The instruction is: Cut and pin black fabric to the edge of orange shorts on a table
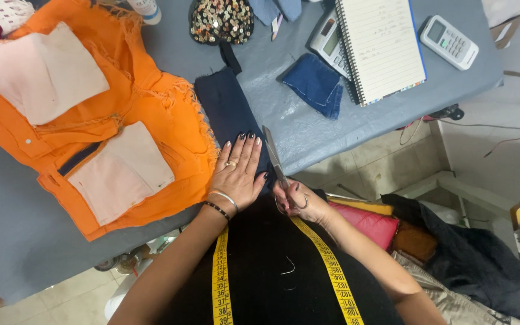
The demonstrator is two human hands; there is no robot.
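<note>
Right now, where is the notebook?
In the head view, the notebook lies at the table's far right, overlapping a calculator, left of a remote.

The left hand (236, 174) hides part of the navy cloth (227, 108), the right fingers (290, 198) cover the scissors' (274, 157) handles, and the orange garment (121, 120) (like the bottle (145, 9)) runs off the top edge.

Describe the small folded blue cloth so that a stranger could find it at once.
On the grey table, look beside the spiral notebook, at its lower left corner. The folded denim piece lies there, brighter blue and far smaller than the dark navy strip under the left hand.
</note>
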